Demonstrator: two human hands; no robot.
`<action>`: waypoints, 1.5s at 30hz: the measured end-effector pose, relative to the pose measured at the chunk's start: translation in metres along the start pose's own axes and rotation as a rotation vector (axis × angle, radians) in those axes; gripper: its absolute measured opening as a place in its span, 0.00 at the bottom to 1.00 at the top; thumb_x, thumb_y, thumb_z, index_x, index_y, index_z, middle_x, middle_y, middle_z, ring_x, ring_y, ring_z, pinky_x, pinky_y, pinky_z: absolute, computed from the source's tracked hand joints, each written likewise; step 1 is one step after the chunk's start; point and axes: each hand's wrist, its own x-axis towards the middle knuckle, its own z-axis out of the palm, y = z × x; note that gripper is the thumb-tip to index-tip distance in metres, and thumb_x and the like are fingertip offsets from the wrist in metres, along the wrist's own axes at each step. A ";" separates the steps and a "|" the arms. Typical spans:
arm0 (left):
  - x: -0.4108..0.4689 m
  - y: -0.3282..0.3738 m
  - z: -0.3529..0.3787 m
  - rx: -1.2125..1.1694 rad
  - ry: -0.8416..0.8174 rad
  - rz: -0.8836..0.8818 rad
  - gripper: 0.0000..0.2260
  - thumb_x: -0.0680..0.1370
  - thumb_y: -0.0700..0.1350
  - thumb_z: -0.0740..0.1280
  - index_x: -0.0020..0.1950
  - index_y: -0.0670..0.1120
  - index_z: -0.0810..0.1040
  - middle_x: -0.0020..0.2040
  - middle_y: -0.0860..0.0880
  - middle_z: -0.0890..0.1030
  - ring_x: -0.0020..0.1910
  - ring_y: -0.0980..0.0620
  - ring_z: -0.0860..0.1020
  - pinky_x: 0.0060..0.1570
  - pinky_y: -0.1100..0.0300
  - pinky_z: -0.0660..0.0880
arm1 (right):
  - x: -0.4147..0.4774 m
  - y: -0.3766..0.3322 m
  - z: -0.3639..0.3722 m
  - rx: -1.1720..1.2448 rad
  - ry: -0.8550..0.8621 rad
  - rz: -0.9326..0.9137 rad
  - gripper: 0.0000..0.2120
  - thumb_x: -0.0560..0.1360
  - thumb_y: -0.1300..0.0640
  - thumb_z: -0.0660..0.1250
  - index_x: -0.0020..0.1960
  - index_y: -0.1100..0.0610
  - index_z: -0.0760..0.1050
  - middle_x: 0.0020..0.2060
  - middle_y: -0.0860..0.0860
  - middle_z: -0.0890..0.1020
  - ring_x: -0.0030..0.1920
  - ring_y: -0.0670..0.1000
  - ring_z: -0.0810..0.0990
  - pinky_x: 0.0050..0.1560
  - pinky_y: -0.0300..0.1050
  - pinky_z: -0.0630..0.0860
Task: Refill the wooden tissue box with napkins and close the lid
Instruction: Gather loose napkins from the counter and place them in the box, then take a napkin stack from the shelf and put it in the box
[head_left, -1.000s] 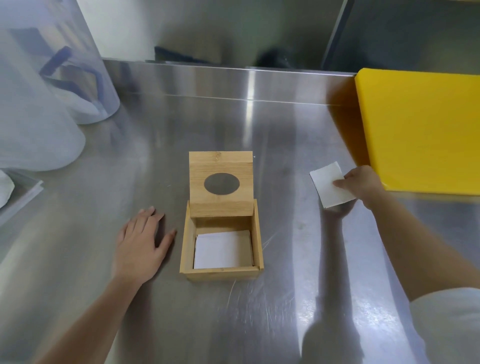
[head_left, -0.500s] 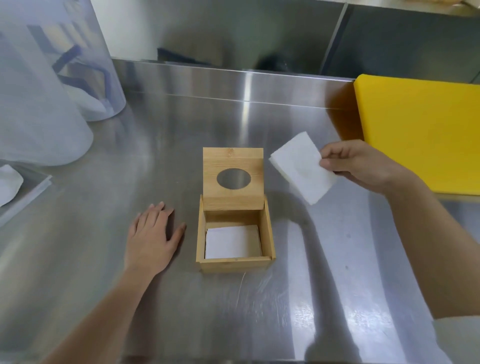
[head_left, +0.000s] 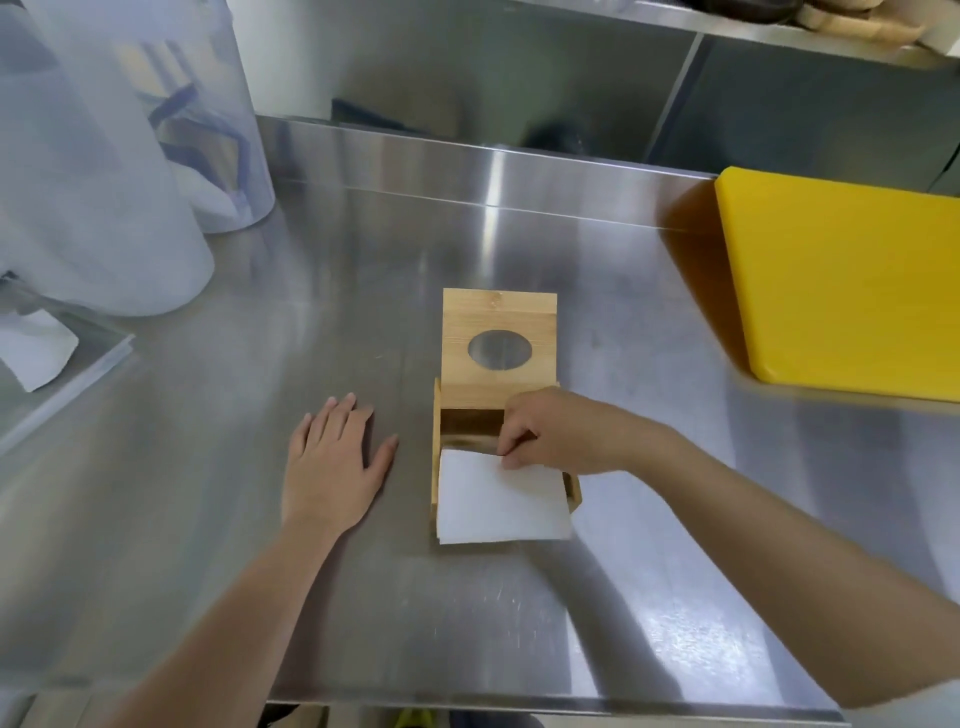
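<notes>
**Midway: a napkin going in, lid not yet shut**

So, nearest to you, both forearms reach out over the steel worktop (head_left: 649, 613). Your left hand (head_left: 332, 462) lies flat and open on the metal, palm down, fingers spread, just beside the left wall of the wooden tissue box (head_left: 435, 415) and holding nothing. It is not touching the box as far as can be seen.

Next comes the box itself, sitting near the middle of the worktop. Your right hand (head_left: 550, 431) is over its open top, fingertips pinched on the far edge of a white napkin (head_left: 498, 501). That napkin is not seated yet: it lies tilted across the opening, its near edge overhanging the front wall and hiding whatever is already inside, so how full the box is cannot be told.

Beyond your hand the hinged lid (head_left: 498, 340), with its oval slot, stands upright at the back of the box, fully open.

My reading: the refill is under way, not finished. Left to do are pressing this napkin down flat inside the walls, adding any more that are wanted, then swinging the lid down.

Farther off, a yellow cutting board (head_left: 841, 280) lies well apart at the right, and translucent plastic containers (head_left: 130, 156) stand at the far left.
</notes>
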 end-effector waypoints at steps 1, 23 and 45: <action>0.000 0.000 0.000 0.005 0.003 0.000 0.24 0.78 0.58 0.54 0.69 0.46 0.67 0.73 0.45 0.66 0.74 0.46 0.60 0.72 0.51 0.51 | 0.002 -0.002 0.004 -0.063 0.046 0.022 0.09 0.76 0.57 0.63 0.50 0.57 0.81 0.42 0.46 0.75 0.45 0.48 0.73 0.47 0.44 0.73; 0.002 -0.007 0.007 0.002 0.047 0.046 0.22 0.78 0.58 0.54 0.65 0.46 0.70 0.70 0.45 0.70 0.72 0.45 0.63 0.70 0.50 0.54 | 0.026 -0.013 0.048 -0.536 0.210 0.309 0.09 0.75 0.66 0.58 0.51 0.59 0.75 0.49 0.57 0.80 0.48 0.59 0.78 0.38 0.46 0.67; 0.133 0.052 -0.141 -0.535 -0.011 0.002 0.19 0.72 0.59 0.66 0.58 0.50 0.73 0.50 0.50 0.79 0.53 0.48 0.78 0.56 0.49 0.73 | -0.011 0.008 -0.123 0.167 0.670 0.040 0.14 0.74 0.50 0.66 0.58 0.53 0.76 0.39 0.47 0.78 0.39 0.45 0.76 0.40 0.37 0.74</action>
